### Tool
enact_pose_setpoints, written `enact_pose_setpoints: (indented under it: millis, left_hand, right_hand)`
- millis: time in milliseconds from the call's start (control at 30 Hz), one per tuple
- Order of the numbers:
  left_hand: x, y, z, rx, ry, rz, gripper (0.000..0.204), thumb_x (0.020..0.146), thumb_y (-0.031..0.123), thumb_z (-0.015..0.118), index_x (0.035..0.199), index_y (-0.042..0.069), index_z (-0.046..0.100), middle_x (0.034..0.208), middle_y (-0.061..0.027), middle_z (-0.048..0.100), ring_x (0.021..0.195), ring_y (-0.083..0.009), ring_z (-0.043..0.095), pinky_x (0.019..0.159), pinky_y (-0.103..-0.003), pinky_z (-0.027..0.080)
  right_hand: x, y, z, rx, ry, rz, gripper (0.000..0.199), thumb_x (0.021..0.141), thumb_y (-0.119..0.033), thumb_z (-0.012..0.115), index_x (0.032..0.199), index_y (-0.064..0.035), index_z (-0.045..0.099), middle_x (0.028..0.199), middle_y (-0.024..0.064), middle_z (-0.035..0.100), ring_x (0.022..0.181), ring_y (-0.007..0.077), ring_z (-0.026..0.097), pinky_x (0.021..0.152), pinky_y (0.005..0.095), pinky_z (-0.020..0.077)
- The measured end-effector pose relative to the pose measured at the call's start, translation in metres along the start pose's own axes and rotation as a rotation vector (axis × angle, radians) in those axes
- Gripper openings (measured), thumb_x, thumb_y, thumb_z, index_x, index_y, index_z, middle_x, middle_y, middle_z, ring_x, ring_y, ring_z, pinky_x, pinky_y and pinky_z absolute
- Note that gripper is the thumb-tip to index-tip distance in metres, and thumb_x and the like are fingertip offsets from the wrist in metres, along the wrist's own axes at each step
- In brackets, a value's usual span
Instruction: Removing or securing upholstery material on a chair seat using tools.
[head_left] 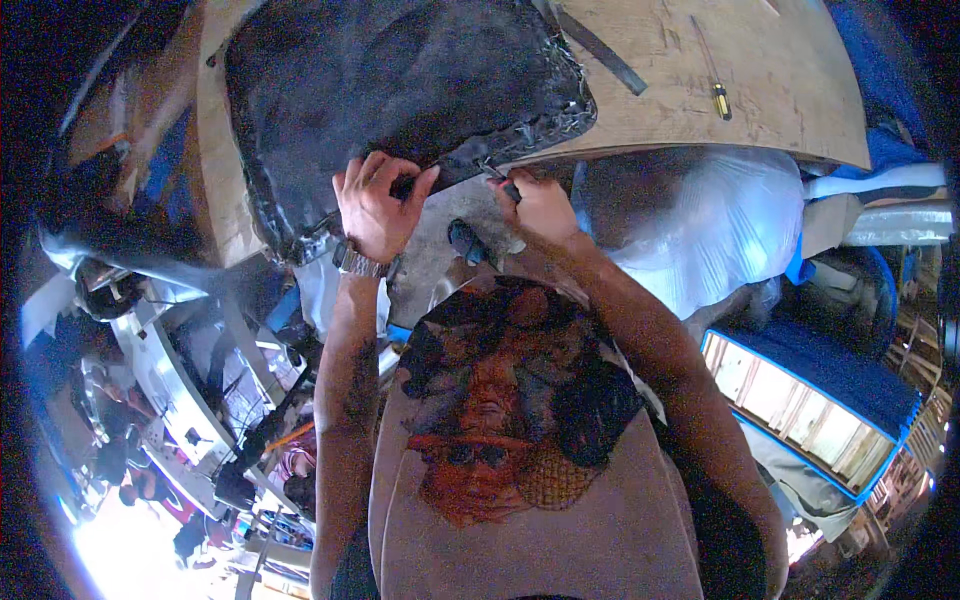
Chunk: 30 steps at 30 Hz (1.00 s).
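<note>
A black upholstered panel [390,90], roughly rectangular with rough, crumpled edges, lies on a wooden table. At its near edge my left hand [380,205] is closed, fingers curled and thumb against the black cover; what lies inside the curl is partly hidden. My right hand [541,204] is wrapped around a small pair of pliers [508,186] with red and black handles. The metal tip of the pliers meets the panel's edge, to the right of my left hand.
On the wooden tabletop [790,90] lie a yellow-handled screwdriver [721,101] and a dark flat strip [605,55]. Plastic-wrapped material [710,220] sits below the table's right side. A blue-edged wooden crate [800,410] stands lower right. Cluttered metal frames [165,375] fill the left.
</note>
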<state>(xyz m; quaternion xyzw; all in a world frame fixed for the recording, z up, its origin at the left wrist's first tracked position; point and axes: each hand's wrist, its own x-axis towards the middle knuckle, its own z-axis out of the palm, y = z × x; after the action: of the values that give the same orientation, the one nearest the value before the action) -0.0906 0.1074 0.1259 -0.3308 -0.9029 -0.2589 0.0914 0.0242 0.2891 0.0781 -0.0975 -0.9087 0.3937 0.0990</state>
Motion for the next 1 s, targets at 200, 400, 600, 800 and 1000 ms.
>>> enact_pose_setpoints:
  millis: [200,400,600,800,1000]
  left_hand:
    - [-0.002,0.000,-0.003,-0.041,0.008,0.008,0.019,0.071,0.031,0.074,0.071,0.015,0.064,0.075,-0.0011,0.056,0.076,-0.0237,0.053,0.069,-0.037,0.037]
    - [0.016,0.016,0.001,-0.031,-0.008,-0.023,0.026,0.068,0.040,0.075,0.073,0.016,0.065,0.079,-0.0010,0.057,0.081,-0.0245,0.054,0.073,-0.039,0.038]
    - [0.041,0.040,0.016,0.033,-0.055,-0.013,0.038,0.063,0.051,0.074,0.070,0.015,0.066,0.083,-0.0020,0.058,0.087,-0.0264,0.052,0.080,-0.041,0.037]
    - [0.043,0.035,0.026,0.016,-0.103,0.015,0.032,0.065,0.047,0.073,0.068,0.017,0.065,0.084,0.0007,0.058,0.087,-0.0249,0.051,0.077,-0.041,0.036]
    - [0.041,0.025,0.028,-0.062,-0.091,0.066,0.024,0.068,0.040,0.074,0.067,0.018,0.064,0.082,0.0033,0.057,0.084,-0.0221,0.051,0.074,-0.039,0.035]
  right_hand:
    - [-0.042,-0.002,-0.014,0.047,-0.526,0.070,0.029,0.084,-0.029,0.061,0.085,-0.0003,0.058,0.088,0.0221,0.061,0.079,0.0403,0.059,0.069,0.0447,0.0469]
    - [-0.053,0.014,-0.026,0.565,-0.555,0.293,0.033,0.093,-0.031,0.050,0.086,-0.0003,0.059,0.091,0.0121,0.065,0.079,0.0249,0.064,0.070,0.0370,0.0495]
    - [-0.014,0.027,-0.044,1.279,-0.603,0.680,0.041,0.095,-0.035,0.043,0.085,0.0019,0.058,0.098,0.0219,0.063,0.085,0.0305,0.064,0.077,0.0376,0.0508]
    - [-0.016,0.043,-0.029,1.283,-0.557,0.600,0.048,0.095,-0.041,0.037,0.084,0.0004,0.059,0.090,0.0222,0.064,0.080,0.0324,0.065,0.074,0.0394,0.0527]
    - [-0.006,0.015,-0.034,1.482,-0.512,0.751,0.046,0.094,-0.041,0.042,0.074,-0.0034,0.059,0.073,0.0147,0.064,0.063,0.0265,0.064,0.050,0.0361,0.0495]
